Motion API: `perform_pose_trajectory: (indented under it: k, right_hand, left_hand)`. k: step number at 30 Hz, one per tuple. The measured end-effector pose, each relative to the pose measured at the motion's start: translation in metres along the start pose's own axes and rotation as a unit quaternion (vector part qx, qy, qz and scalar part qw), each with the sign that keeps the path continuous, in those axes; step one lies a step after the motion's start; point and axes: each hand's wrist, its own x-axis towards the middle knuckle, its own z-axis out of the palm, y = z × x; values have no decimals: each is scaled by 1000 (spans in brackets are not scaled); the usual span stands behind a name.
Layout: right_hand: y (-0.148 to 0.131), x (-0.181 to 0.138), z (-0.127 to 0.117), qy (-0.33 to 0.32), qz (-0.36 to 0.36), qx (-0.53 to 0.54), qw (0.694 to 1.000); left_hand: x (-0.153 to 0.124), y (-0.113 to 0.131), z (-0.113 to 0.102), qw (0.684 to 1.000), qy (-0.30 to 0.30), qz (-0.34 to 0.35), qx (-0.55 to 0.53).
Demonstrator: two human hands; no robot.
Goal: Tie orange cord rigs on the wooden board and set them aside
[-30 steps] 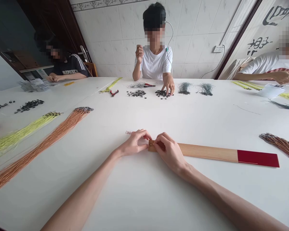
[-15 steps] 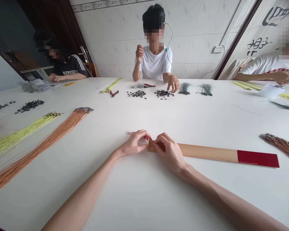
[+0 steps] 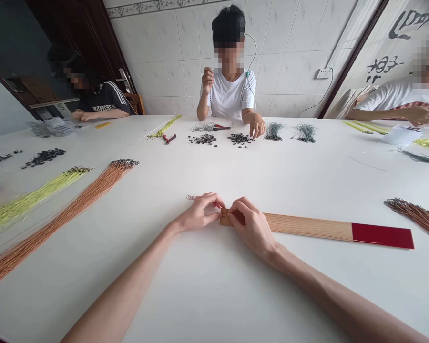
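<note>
I see both hands meeting at the near middle of the white table [image 3: 214, 290]. The left hand [image 3: 199, 215] and the right hand [image 3: 252, 227] are close together, fingertips touching, and both pinch the left end of a long flat wooden piece [image 3: 307, 227] with a red end, which lies flat on the table and points to the right. Whether something small sits between the fingers I cannot tell, they hide it. A small metal clip [image 3: 190, 196] lies just beside the left hand. A bundle of orange cords [image 3: 57, 221] lies well apart on the left, and brown cords [image 3: 418, 215] lie far right.
</note>
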Motion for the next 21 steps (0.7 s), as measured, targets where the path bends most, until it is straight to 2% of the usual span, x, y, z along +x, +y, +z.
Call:
perform_pose_trajectory:
  k: [21]
  right_hand:
    - [1,0,0,-1,0,0,1000]
  left_hand:
    - [1,-2,2,1000,2,-1,6]
